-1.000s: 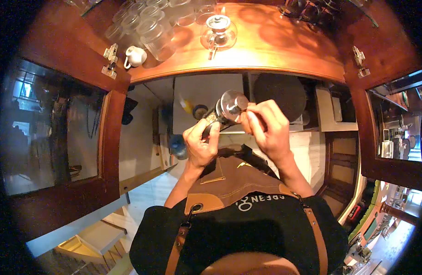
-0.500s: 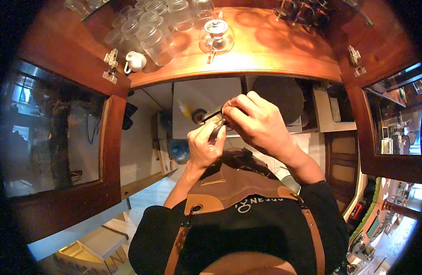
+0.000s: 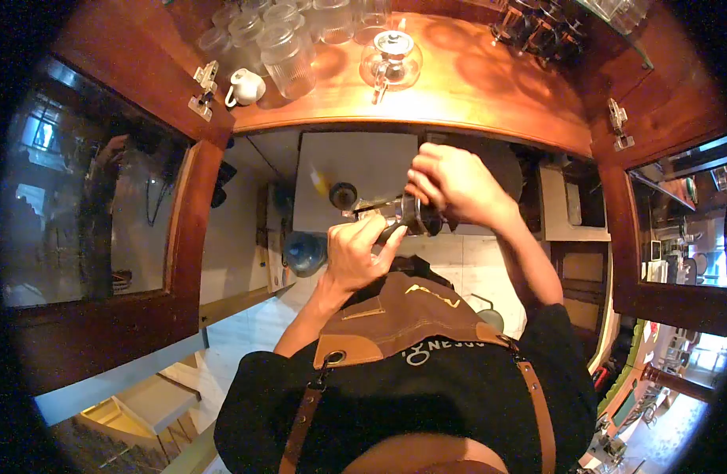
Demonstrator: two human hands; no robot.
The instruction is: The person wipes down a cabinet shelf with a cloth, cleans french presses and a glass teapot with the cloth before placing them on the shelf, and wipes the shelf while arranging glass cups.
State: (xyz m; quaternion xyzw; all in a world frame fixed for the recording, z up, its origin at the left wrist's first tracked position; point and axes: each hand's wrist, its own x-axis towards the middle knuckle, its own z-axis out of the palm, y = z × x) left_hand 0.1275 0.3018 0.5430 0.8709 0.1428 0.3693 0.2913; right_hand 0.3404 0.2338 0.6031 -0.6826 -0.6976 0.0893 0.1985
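Observation:
In front of my apron, a small glass vessel with dark fittings [image 3: 411, 215] is held at a tilt; its exact kind is hard to make out. My left hand [image 3: 361, 251] grips its left end, thumb below and fingers above. Over its right end my right hand [image 3: 461, 188] is curled, with bent fingers against the dark part. The palm hides some of that end.
Above my hands, a wooden shelf [image 3: 458, 99] bears a glass teapot [image 3: 391, 62], a small white pitcher [image 3: 245, 88], several glass jars [image 3: 288, 63] and dark-framed glassware [image 3: 529, 28]. Glass-paned doors stand open at left [image 3: 201, 237] and right [image 3: 608, 205].
My right hand has shifted to the right and its fingers have spread from my left hand's. More of the glass vessel now shows between them. The view has moved slightly.

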